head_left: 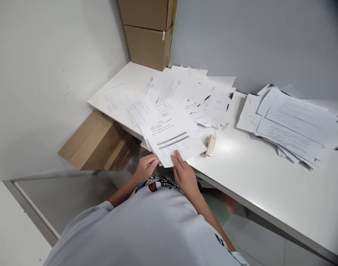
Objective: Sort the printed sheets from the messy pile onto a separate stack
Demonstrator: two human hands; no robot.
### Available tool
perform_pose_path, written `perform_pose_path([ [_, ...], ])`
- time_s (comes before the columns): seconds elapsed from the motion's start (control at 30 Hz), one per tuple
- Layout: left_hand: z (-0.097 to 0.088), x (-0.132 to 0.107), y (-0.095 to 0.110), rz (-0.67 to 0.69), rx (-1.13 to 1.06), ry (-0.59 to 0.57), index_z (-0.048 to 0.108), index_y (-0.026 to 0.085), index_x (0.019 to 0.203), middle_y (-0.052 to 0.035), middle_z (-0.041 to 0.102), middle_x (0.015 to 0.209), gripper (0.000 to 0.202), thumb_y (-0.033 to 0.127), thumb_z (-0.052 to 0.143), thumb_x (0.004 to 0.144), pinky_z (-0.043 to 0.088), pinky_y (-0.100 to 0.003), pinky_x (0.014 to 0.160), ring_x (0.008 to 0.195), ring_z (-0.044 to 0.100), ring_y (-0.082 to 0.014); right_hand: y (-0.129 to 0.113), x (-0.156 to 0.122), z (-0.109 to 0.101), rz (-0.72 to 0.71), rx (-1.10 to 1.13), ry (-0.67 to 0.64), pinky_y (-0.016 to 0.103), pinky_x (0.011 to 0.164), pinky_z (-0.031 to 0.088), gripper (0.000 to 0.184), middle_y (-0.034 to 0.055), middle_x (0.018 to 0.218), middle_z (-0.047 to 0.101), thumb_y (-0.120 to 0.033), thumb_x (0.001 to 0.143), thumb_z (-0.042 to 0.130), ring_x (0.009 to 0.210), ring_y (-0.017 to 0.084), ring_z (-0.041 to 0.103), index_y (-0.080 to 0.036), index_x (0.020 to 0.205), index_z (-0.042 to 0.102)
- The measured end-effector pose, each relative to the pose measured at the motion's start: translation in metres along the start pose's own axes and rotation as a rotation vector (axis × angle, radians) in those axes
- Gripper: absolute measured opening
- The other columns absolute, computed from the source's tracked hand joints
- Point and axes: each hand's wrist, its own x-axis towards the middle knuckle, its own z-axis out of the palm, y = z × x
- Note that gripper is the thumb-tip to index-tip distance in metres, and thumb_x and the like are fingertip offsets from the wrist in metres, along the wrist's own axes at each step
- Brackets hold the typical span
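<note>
A printed sheet [174,142] with grey bars hangs over the near edge of the white desk [254,173]. My left hand [145,168] curls around its lower left corner, fingers closed on the paper's edge. My right hand [185,175] rests on the sheet's lower edge with fingers stretched flat on it. A small beige stapler [210,145] lies on the desk just right of the sheet, apart from both hands.
Loose printed papers [185,92] spread across the desk's middle and a second pile [293,122] lies at the right. Cardboard boxes [148,33] stack in the corner behind; flat cartons [94,142] sit on the floor at the left. White walls close in.
</note>
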Motion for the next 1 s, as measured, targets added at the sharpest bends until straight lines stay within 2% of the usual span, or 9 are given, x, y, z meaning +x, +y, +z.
perform_pose_path([
  [0.13,0.006,-0.002,-0.006,-0.041,-0.053,0.091,0.067,0.022,0.077,-0.0038,0.071,0.082,0.032,0.037,0.047,0.097,0.053,-0.033,0.083,0.085,0.067,-0.0183,0.002,0.002,0.005,0.005,0.088,-0.005,0.047,0.094,0.055,0.05,0.0163,0.15,0.044,-0.013,0.096,0.038,0.122,0.029,0.06,-0.017,0.146,0.044],
  [0.27,0.027,-0.008,-0.02,-0.378,-0.155,0.523,0.064,0.023,0.098,-0.0048,0.069,0.096,0.022,0.039,0.05,0.095,0.053,-0.032,0.085,0.094,0.066,-0.0175,0.006,-0.001,0.008,0.042,0.216,0.004,0.043,0.103,0.052,0.052,0.0137,0.151,0.044,-0.01,0.095,0.036,0.134,0.024,0.051,-0.019,0.145,0.045],
  [0.33,0.039,-0.01,-0.024,-0.526,-0.281,0.597,0.058,0.022,0.108,-0.0051,0.068,0.097,0.026,0.043,0.049,0.095,0.055,-0.03,0.076,0.086,0.067,-0.0159,0.007,-0.004,0.01,0.052,0.279,0.015,0.042,0.106,0.05,0.054,0.0127,0.152,0.044,-0.008,0.094,0.034,0.137,0.022,0.047,-0.02,0.145,0.045],
  [0.47,0.053,-0.009,-0.015,-0.511,-0.494,0.405,0.053,0.023,0.115,-0.0069,0.071,0.105,0.035,0.049,0.053,0.092,0.057,-0.033,0.078,0.092,0.069,-0.0188,0.006,-0.007,0.009,0.043,0.367,0.052,0.041,0.107,0.048,0.051,0.0126,0.149,0.047,-0.008,0.094,0.034,0.136,0.021,0.048,-0.02,0.14,0.052],
  [0.63,0.053,-0.007,0.007,-0.547,-0.678,0.295,0.061,0.02,0.117,-0.0113,0.069,0.123,0.048,0.051,0.068,0.082,0.055,-0.04,0.091,0.108,0.067,-0.0266,0.003,-0.012,0.004,0.005,0.433,0.043,0.04,0.105,0.05,0.047,0.0115,0.147,0.051,-0.011,0.095,0.037,0.132,0.021,0.053,-0.022,0.138,0.055],
  [0.77,0.043,-0.012,0.011,-0.598,-0.507,0.249,0.069,0.015,0.113,-0.0125,0.071,0.12,0.047,0.051,0.066,0.083,0.051,-0.045,0.098,0.112,0.066,-0.0312,0.007,-0.023,0.003,0.046,0.509,0.033,0.034,0.084,0.059,0.045,0.0111,0.147,0.049,-0.017,0.096,0.04,0.103,0.019,0.07,-0.026,0.137,0.057],
  [0.83,0.032,-0.015,0.009,-0.522,-0.303,0.252,0.071,0.016,0.11,-0.0108,0.073,0.116,0.042,0.049,0.063,0.086,0.05,-0.046,0.101,0.114,0.065,-0.0309,0.009,-0.026,-0.001,0.171,0.564,0.133,0.032,0.069,0.06,0.042,0.0115,0.145,0.052,-0.022,0.096,0.041,0.074,0.015,0.07,-0.028,0.133,0.061],
  [0.9,0.02,-0.016,0.007,-0.364,-0.143,0.205,0.073,0.017,0.107,-0.0092,0.075,0.11,0.035,0.045,0.06,0.088,0.05,-0.044,0.102,0.112,0.066,-0.0287,0.011,-0.024,-0.01,0.318,0.606,0.264,0.034,0.067,0.059,0.041,0.0114,0.144,0.053,-0.027,0.097,0.042,0.066,0.013,0.067,-0.03,0.134,0.06],
  [1.0,0.008,-0.01,0.002,-0.047,-0.063,0.077,0.075,0.021,0.104,-0.0086,0.076,0.102,0.027,0.037,0.057,0.093,0.054,-0.04,0.097,0.104,0.069,-0.0246,0.017,-0.003,-0.031,0.404,0.604,0.373,0.042,0.093,0.054,0.055,0.0084,0.155,0.041,-0.032,0.093,0.053,0.11,0.022,0.064,-0.034,0.147,0.044],
])
